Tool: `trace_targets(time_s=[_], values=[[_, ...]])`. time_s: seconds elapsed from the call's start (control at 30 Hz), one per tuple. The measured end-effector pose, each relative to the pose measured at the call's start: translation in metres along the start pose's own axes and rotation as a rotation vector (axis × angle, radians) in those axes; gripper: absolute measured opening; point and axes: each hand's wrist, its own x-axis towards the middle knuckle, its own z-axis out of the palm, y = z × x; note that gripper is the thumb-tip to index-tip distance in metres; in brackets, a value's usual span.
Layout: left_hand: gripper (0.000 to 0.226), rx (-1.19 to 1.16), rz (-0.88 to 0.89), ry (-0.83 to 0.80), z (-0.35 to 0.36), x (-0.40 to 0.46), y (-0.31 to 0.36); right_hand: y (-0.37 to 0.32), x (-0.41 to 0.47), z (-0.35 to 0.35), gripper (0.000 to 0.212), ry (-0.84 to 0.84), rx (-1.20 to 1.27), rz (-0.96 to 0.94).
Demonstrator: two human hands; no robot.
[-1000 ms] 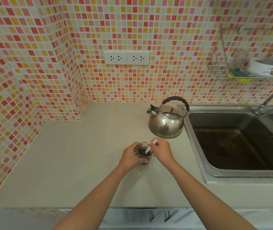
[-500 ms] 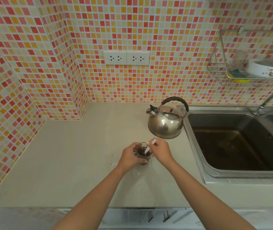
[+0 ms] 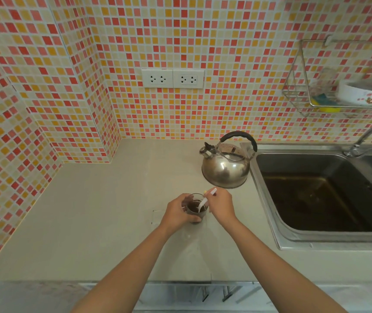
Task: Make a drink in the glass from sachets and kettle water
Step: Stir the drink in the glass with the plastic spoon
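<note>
A small clear glass point(image 3: 194, 209) holding dark brown drink stands on the beige counter point(image 3: 103, 213). My left hand point(image 3: 177, 212) is wrapped around its left side. My right hand point(image 3: 220, 205) pinches a white plastic spoon point(image 3: 205, 200), tilted, with its bowl down in the drink. Behind them, a little to the right, a steel whistling kettle point(image 3: 225, 167) with a black handle stands by the sink's edge. I see no sachets.
A steel sink point(image 3: 316, 195) with brownish water fills the right side, its tap point(image 3: 371, 132) at the back. A wire rack point(image 3: 338, 96) on the tiled wall holds a bowl and sponges. Two wall sockets point(image 3: 172, 78) sit above the counter.
The spoon's tilt has shifted slightly inside the glass while my right hand moved a little. My left hand stays on the glass. The view drifted slightly.
</note>
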Motion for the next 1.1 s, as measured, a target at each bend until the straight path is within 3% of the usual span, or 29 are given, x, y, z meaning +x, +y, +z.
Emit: trace_targets(time_s=[0.1,0.23,0.33,0.43,0.5,0.6,0.8,0.93,1.1], values=[[0.074,-0.005,0.002,0.001,0.000,-0.001,0.002,-0.008,0.002,-0.009,0.015,0.060,0.117,-0.003],[0.071,-0.022,0.005,0.000,-0.001,-0.002,0.001,-0.015,0.002,-0.015,0.014,0.067,0.067,-0.140],[0.071,-0.011,0.017,-0.003,-0.002,-0.003,0.002,-0.017,-0.001,-0.015,0.017,-0.018,-0.087,-0.291],[0.071,0.006,0.032,0.002,-0.002,-0.003,0.003,-0.011,-0.001,-0.011,0.018,-0.158,-0.390,-0.408],[0.072,0.010,0.034,-0.001,-0.002,-0.004,0.004,-0.005,-0.001,-0.008,0.019,-0.163,-0.458,-0.354],[0.071,0.010,0.032,0.003,-0.002,-0.004,0.004,-0.001,-0.002,-0.002,0.024,-0.124,-0.288,-0.244],[0.074,0.009,0.032,0.000,-0.001,-0.004,0.004,-0.001,-0.001,-0.005,0.019,-0.119,-0.349,-0.276],[0.068,0.015,0.042,-0.002,-0.002,-0.004,0.003,-0.005,-0.003,0.000,0.018,-0.202,-0.316,-0.298],[0.073,0.010,0.037,-0.003,-0.002,-0.005,0.003,-0.005,0.002,-0.003,0.017,-0.149,-0.361,-0.257]])
